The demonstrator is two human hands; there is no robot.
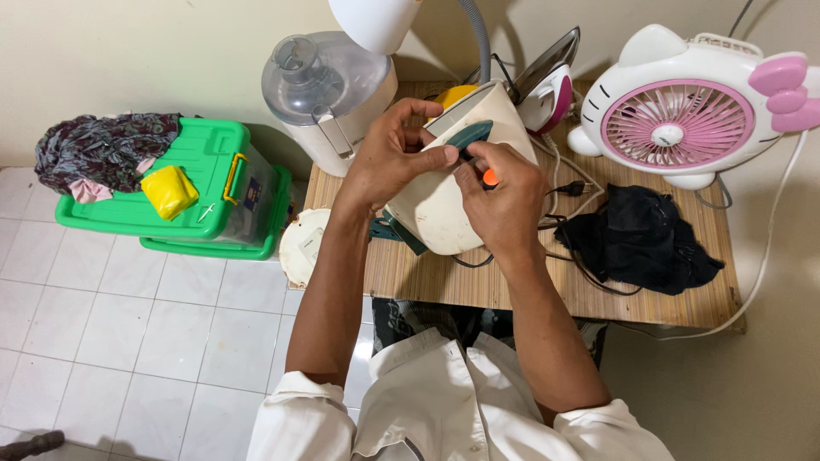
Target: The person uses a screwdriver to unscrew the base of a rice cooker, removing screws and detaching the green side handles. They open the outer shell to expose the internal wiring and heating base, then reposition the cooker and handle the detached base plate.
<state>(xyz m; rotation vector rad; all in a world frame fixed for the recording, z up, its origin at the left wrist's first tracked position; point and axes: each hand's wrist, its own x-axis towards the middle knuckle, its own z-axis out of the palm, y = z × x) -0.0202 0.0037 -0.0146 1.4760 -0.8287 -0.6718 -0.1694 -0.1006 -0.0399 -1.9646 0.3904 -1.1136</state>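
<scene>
Gripping a smooth cream plastic kettle, left hand; right hand pinches an orange-handled screwdriver.

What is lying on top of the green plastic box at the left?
On the green plastic box lie a yellow pouch and a bundle of dark patterned cloth with a pink piece beneath. The cloth covers the lid's left end; the box's contents stay mostly hidden.
</scene>
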